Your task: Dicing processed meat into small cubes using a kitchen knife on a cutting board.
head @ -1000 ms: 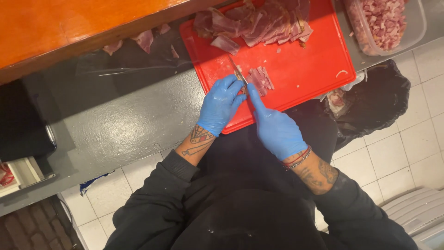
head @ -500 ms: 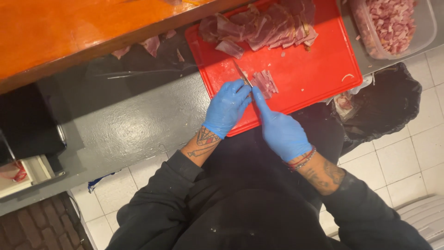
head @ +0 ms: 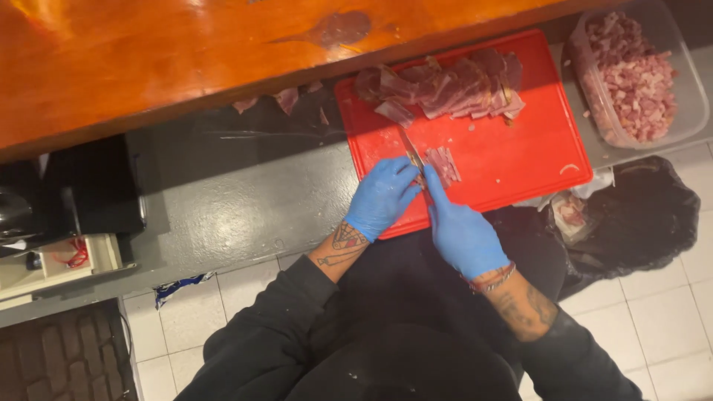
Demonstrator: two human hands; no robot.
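Both my hands wear blue gloves and work at the near edge of a red cutting board (head: 520, 160). My left hand (head: 382, 197) is closed on the handle of a knife (head: 411, 154), whose blade points away from me. My right hand (head: 460, 230) reaches forward with its index finger pressing down on a small stack of meat strips (head: 445, 163) right beside the blade. A pile of sliced cured meat (head: 449, 89) lies along the board's far edge.
A clear plastic tub of chopped meat (head: 631, 78) stands right of the board. A black bin bag (head: 639, 215) with scraps hangs at the lower right. An orange wooden counter (head: 186, 52) overhangs the grey worktop (head: 238, 193). Black equipment (head: 82, 193) sits at the left.
The view has shifted a little, so the board sits lower and further right in frame. Both hands stay at the same spot on the board, knife beside the strips.
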